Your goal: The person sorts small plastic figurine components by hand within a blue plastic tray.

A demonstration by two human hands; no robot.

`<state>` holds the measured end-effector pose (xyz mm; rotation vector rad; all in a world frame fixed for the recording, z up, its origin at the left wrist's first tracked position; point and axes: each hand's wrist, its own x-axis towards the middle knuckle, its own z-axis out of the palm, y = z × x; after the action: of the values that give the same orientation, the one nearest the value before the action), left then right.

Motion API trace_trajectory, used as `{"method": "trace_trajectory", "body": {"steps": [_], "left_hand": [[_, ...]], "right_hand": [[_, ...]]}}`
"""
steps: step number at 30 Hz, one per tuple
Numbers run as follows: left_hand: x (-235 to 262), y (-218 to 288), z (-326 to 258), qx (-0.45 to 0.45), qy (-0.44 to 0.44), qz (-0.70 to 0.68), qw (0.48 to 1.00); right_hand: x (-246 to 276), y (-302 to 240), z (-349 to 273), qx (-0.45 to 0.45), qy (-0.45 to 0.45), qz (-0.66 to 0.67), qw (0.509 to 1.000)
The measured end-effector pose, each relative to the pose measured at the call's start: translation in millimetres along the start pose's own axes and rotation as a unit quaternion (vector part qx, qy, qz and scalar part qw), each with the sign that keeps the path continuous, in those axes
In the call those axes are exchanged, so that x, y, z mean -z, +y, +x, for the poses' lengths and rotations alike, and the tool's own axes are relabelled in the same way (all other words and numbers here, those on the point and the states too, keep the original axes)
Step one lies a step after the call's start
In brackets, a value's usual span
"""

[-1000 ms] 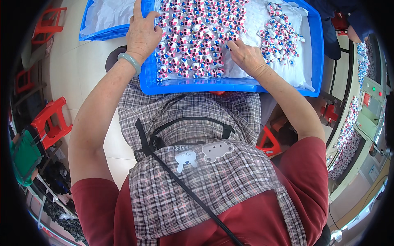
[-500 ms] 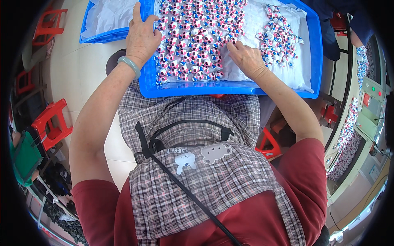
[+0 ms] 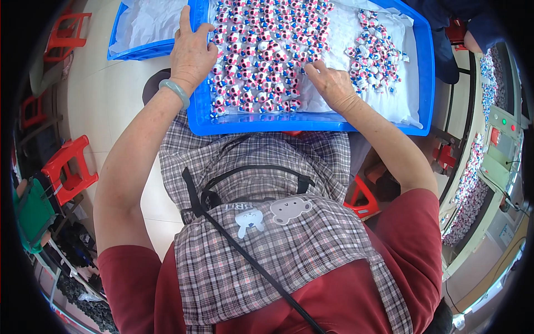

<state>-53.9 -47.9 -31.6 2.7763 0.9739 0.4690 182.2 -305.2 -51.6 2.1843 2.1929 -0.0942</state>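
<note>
1. Left hand [image 3: 192, 53] flat and open on the left rim of the blue tray [image 3: 311, 123], holding nothing.
2. Right hand [image 3: 332, 83] inside the tray, fingers curled onto the little painted toys [image 3: 261, 50]; hard to tell if pinching one.
3. Big bunch of toys between both hands, smaller bunch [image 3: 375, 53] just past the right hand.
4. Tray resting on the lap, so maybe tipping if bumped.
5. Maybe knocking neat rows apart, or mixing both bunches, with a careless swipe.

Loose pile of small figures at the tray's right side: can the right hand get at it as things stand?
Probably yes: the right hand rests in the blue tray just left of the loose pile, nothing between.
</note>
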Motion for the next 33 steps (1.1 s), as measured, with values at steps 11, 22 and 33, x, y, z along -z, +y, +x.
{"method": "trace_trajectory", "body": {"steps": [11, 22, 33], "left_hand": [[3.4, 4.9, 1.1, 0.044, -0.038, -0.019, 0.998], [5.2, 5.7, 1.8, 0.017, -0.011, -0.008, 1.000], [7.7, 3.6, 2.9, 0.016, -0.012, -0.021, 1.000]], "right_hand": [[-21.9, 5.6, 3.7, -0.078, 0.046, 0.133, 0.987], [-47.5, 23.6, 10.8, -0.345, 0.116, 0.458, 0.811], [-4.8, 53.0, 9.1, -0.282, 0.133, 0.268, 0.912]]}}
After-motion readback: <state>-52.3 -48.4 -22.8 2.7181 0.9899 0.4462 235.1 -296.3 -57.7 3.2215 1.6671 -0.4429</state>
